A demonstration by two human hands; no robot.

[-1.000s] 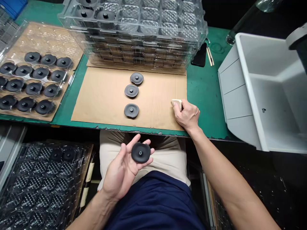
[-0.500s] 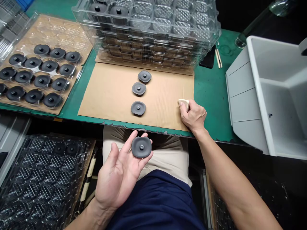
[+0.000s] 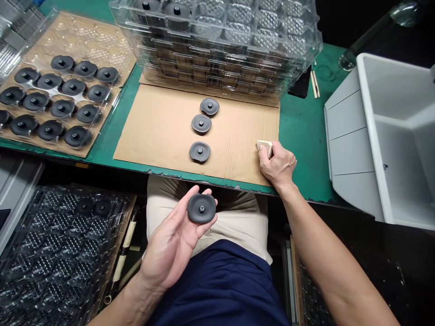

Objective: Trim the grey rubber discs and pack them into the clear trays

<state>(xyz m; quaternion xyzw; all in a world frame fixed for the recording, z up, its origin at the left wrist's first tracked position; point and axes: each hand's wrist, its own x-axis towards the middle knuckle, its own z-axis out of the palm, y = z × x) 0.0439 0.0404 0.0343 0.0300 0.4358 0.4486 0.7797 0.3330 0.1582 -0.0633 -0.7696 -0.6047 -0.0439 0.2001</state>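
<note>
While a black disc lies on the fingertips of the left hand, fingers curled under it above the lap, the right hand pinches a pale block on the cardboard. Three discs line up farther off, a filled tray far left.

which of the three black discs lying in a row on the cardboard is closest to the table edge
The black rubber disc at the near end of the row; the other two discs lie farther back toward the stacked clear plastic trays.
</note>
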